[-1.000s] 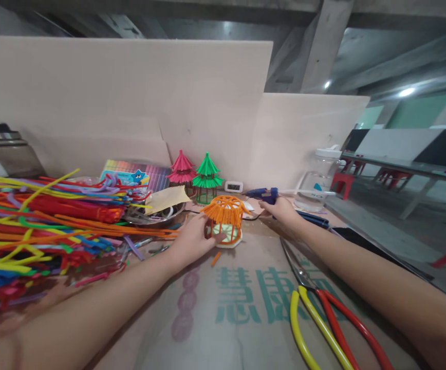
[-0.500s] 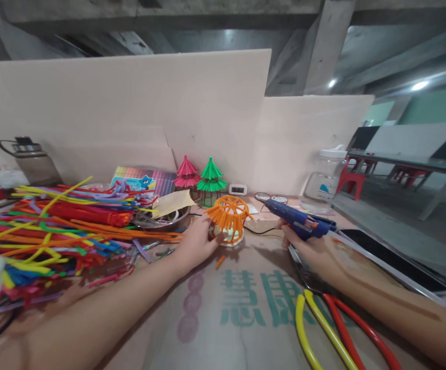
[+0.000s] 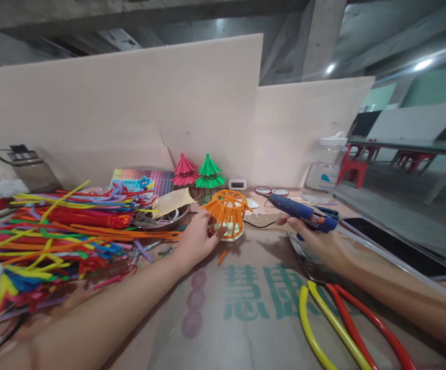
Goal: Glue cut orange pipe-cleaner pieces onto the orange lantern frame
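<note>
My left hand (image 3: pixel 199 239) has its fingers round the left side of a small pavilion model (image 3: pixel 227 210), made of orange pipe cleaners on a pale base. Its roof is an open ring with spokes and a hanging fringe. In my right hand (image 3: pixel 308 241) is a blue glue gun (image 3: pixel 300 211), its nozzle pointing left toward the model but apart from it. Below that hand lie pliers with yellow handles (image 3: pixel 308 329) and a tool with red handles (image 3: pixel 356 318). A short orange pipe cleaner piece (image 3: pixel 222 257) rests in front of the model.
Bundles of coloured pipe cleaners (image 3: pixel 53 241) cover the left. Pink (image 3: pixel 185 169) and green pavilion models (image 3: pixel 210 173) stand behind, near a small digital clock (image 3: pixel 237 184). A clear jug (image 3: pixel 325 167) and a phone (image 3: pixel 396 246) are at right; a dark bottle (image 3: pixel 30 167) stands far left.
The glue gun in my right hand has shifted slightly right, away from the orange model. My left hand keeps its hold. The camera view has tilted a little.
</note>
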`<control>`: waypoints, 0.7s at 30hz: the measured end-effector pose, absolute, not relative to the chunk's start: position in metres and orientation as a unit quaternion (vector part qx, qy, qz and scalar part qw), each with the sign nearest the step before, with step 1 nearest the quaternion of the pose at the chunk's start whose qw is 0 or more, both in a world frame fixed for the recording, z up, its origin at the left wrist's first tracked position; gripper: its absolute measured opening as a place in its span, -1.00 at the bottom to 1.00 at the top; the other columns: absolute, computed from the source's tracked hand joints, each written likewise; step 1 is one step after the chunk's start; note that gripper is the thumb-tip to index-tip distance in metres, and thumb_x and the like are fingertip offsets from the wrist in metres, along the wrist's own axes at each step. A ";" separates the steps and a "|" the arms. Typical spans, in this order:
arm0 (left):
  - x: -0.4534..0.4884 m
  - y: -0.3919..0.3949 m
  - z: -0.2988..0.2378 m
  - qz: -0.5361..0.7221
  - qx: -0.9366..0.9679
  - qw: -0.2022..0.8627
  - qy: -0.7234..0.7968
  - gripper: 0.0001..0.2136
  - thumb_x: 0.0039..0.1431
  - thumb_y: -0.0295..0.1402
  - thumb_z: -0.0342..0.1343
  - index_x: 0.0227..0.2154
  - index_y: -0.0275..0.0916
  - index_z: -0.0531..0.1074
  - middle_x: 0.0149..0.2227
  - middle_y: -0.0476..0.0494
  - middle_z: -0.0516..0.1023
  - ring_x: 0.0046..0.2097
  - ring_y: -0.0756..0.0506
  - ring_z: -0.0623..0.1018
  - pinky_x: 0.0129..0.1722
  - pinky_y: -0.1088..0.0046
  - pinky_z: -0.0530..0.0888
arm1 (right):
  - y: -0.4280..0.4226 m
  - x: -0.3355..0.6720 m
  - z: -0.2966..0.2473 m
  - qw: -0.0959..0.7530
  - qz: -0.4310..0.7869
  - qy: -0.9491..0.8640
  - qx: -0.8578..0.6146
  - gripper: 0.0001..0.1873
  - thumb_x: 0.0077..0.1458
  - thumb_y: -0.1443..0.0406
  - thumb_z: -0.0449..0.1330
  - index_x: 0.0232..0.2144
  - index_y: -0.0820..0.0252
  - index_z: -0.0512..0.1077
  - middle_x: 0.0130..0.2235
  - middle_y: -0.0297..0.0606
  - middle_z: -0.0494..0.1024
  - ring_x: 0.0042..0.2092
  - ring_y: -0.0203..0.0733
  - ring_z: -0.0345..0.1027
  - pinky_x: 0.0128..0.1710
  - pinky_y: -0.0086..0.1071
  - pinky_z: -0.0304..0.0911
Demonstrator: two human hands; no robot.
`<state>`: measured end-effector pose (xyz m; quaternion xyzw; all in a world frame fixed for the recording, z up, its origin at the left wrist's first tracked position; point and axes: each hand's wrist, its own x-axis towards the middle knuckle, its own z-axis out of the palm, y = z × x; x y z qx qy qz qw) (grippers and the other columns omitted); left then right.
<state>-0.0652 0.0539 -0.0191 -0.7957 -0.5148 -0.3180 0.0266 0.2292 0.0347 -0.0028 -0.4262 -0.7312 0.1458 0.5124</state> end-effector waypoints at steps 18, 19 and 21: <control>-0.068 0.060 -0.019 -0.347 -0.801 0.019 -0.487 -0.70 0.20 -0.22 0.08 -0.07 -0.26 0.42 -0.02 -0.32 0.50 0.08 -0.32 0.44 0.12 -0.01 0.37 | 0.025 0.215 -0.012 0.482 0.128 -0.752 -0.432 -0.74 0.00 0.09 0.26 -0.33 0.11 0.38 -0.42 -0.31 0.52 -0.37 -0.14 0.39 -0.35 -0.32 0.27; -0.067 0.059 -0.018 -0.351 -0.802 0.017 -0.483 -0.72 0.18 -0.24 0.09 -0.09 -0.24 0.43 -0.03 -0.30 0.51 0.07 -0.31 0.45 0.12 0.00 0.38 | 0.025 0.215 -0.013 0.481 0.134 -0.750 -0.435 -0.73 -0.01 0.09 0.26 -0.34 0.11 0.38 -0.43 -0.31 0.52 -0.37 -0.14 0.39 -0.35 -0.32 0.27; -0.066 0.058 -0.017 -0.367 -0.802 0.007 -0.471 -0.76 0.15 -0.28 0.13 -0.13 -0.21 0.45 -0.05 -0.26 0.52 0.07 -0.30 0.46 0.12 0.01 0.38 | 0.025 0.215 -0.013 0.484 0.145 -0.742 -0.440 -0.71 -0.02 0.08 0.27 -0.32 0.10 0.37 -0.42 -0.31 0.53 -0.37 -0.14 0.39 -0.35 -0.31 0.27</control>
